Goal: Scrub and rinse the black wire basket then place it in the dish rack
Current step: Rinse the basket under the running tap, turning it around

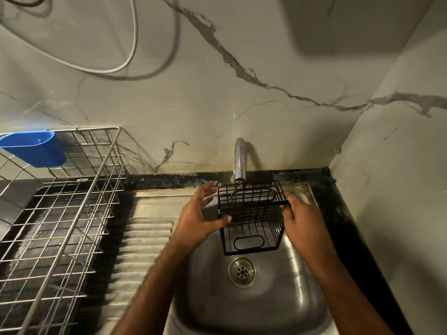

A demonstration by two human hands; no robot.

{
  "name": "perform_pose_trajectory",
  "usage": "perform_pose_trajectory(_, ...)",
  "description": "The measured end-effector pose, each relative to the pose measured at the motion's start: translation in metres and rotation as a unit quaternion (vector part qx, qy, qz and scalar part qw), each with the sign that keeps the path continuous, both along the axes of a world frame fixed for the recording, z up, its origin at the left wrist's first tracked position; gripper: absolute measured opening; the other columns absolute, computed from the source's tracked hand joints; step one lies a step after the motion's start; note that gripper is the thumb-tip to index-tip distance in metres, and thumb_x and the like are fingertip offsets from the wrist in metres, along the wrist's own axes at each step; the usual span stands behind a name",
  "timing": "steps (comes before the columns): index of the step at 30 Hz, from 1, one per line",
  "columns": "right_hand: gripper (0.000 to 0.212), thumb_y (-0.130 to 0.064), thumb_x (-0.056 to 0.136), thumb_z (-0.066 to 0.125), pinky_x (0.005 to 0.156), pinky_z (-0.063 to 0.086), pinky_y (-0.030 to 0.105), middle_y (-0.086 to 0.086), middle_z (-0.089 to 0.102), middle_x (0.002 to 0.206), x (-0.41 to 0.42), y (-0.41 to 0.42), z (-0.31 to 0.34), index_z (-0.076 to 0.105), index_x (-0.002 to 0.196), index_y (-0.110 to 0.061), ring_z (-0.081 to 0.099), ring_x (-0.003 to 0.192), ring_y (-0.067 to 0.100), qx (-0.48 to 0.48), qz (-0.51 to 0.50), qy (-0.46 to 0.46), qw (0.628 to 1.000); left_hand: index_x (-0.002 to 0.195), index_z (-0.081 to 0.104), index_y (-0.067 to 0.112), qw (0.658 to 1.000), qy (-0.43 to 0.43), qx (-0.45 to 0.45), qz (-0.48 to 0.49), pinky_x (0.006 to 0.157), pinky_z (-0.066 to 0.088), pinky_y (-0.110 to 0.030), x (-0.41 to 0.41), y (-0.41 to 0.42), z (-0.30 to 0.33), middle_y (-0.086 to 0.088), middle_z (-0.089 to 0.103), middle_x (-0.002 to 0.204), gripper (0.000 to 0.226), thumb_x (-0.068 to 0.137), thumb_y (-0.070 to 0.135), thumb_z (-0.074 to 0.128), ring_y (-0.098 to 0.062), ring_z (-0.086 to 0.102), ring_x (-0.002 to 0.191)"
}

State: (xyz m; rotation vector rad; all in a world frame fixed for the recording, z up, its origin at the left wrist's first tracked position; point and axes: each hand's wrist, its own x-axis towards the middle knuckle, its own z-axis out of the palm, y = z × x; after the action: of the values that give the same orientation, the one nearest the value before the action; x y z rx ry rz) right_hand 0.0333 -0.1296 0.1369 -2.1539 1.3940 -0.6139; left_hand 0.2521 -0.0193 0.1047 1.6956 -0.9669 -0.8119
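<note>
The black wire basket [251, 218] hangs tilted over the steel sink [256, 310], right under the faucet [240, 160]. My right hand [302, 221] grips its right rim, fingers curled over the top wire. On the left side my left hand [200, 213] touches the basket's rim with the thumb while the fingers stay spread and straight. No water stream shows from the spout. The metal dish rack [60, 213] stands on the counter to the left.
A blue plastic cup [33, 148] hangs on the rack's back edge. A ribbed steel drainboard [142, 240] lies between rack and basin. The drain [242, 270] sits in the basin's middle. Marble walls close in behind and at right; a cable [130, 54] loops on the wall.
</note>
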Motion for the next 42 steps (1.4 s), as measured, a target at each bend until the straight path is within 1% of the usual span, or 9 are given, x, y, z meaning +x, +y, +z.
perform_pose_trajectory(6,0.042,-0.021,0.102,0.047,0.059,0.057,0.033,0.002,0.068,0.072,-0.005,-0.001,-0.003,0.05,0.144,-0.017,0.061,0.054,0.012,-0.001,-0.006,0.006,1.0,0.136,0.06,0.023,0.997,-0.011,-0.024,0.075,0.099,0.052,-0.021,-0.008,-0.003,-0.001,0.009,0.068,0.127,0.072,0.071,0.02,0.093,-0.008,0.061,0.124)
perform_pose_trajectory(9,0.041,-0.02,0.102,0.049,0.06,0.052,0.023,0.003,0.072,0.085,-0.006,0.002,-0.002,0.051,0.143,-0.016,0.065,0.064,0.013,-0.005,-0.004,-0.004,1.0,0.125,0.066,0.025,0.995,-0.016,-0.026,0.098,0.097,0.058,-0.034,-0.011,-0.004,-0.001,0.008,0.074,0.115,0.06,0.071,0.022,0.092,-0.006,0.068,0.114)
perform_pose_trajectory(11,0.042,-0.021,0.103,0.049,0.066,0.053,0.026,0.006,0.073,0.094,-0.006,0.0,0.0,0.051,0.144,-0.016,0.068,0.073,0.016,-0.006,-0.005,-0.009,1.0,0.118,0.069,0.026,0.994,-0.011,-0.027,0.108,0.092,0.061,-0.037,-0.012,-0.005,0.001,0.006,0.077,0.107,0.052,0.072,0.019,0.092,-0.007,0.072,0.105)
perform_pose_trajectory(15,0.041,-0.021,0.103,0.049,0.063,0.052,0.024,0.004,0.072,0.086,-0.005,0.001,0.001,0.051,0.144,-0.016,0.064,0.063,0.01,-0.004,-0.002,-0.013,1.0,0.108,0.075,0.022,0.993,-0.019,-0.025,0.118,0.082,0.065,-0.038,-0.016,-0.006,0.005,0.003,0.079,0.092,0.034,0.077,0.015,0.089,-0.008,0.076,0.09)
perform_pose_trajectory(18,0.042,-0.019,0.102,0.049,0.073,0.051,0.027,0.008,0.074,0.101,-0.006,0.001,0.004,0.051,0.144,-0.016,0.069,0.08,0.019,-0.006,-0.002,-0.024,1.0,0.104,0.078,0.017,0.993,-0.03,-0.034,0.11,0.085,0.064,-0.037,-0.017,-0.006,0.007,0.006,0.08,0.094,0.025,0.081,0.012,0.086,-0.006,0.076,0.09)
perform_pose_trajectory(25,0.042,-0.02,0.102,0.049,0.068,0.055,0.028,0.005,0.074,0.093,-0.005,-0.001,0.002,0.051,0.144,-0.018,0.065,0.067,0.011,-0.008,0.003,-0.019,1.0,0.101,0.079,0.016,0.993,-0.017,-0.058,0.102,0.085,0.061,-0.028,-0.021,-0.002,0.011,0.007,0.08,0.095,0.021,0.085,0.003,0.079,-0.006,0.076,0.093)
perform_pose_trajectory(31,0.042,-0.021,0.102,0.049,0.056,0.045,0.019,0.004,0.072,0.083,-0.004,0.001,0.002,0.05,0.144,-0.019,0.059,0.058,0.005,-0.005,0.01,-0.02,1.0,0.096,0.078,0.02,0.991,0.008,-0.069,0.114,0.081,0.061,-0.024,-0.025,0.002,0.012,0.006,0.081,0.091,0.023,0.085,-0.001,0.078,-0.01,0.077,0.09)
perform_pose_trajectory(35,0.043,-0.02,0.102,0.049,0.066,0.057,0.037,0.008,0.071,0.079,-0.004,0.001,0.003,0.049,0.145,-0.019,0.065,0.063,0.018,-0.001,0.016,-0.024,1.0,0.091,0.077,0.02,0.989,0.031,-0.073,0.123,0.076,0.057,-0.016,-0.025,0.002,0.013,0.007,0.08,0.087,0.026,0.085,-0.006,0.076,-0.008,0.077,0.086)
perform_pose_trajectory(42,0.044,-0.021,0.103,0.049,0.078,0.056,0.038,0.012,0.074,0.097,-0.001,0.003,0.006,0.048,0.146,-0.019,0.07,0.085,0.026,-0.003,0.023,-0.025,0.999,0.098,0.078,0.014,0.989,0.046,-0.073,0.122,0.083,0.06,-0.024,-0.024,0.002,0.012,0.002,0.081,0.091,0.021,0.088,-0.005,0.074,-0.013,0.077,0.09)
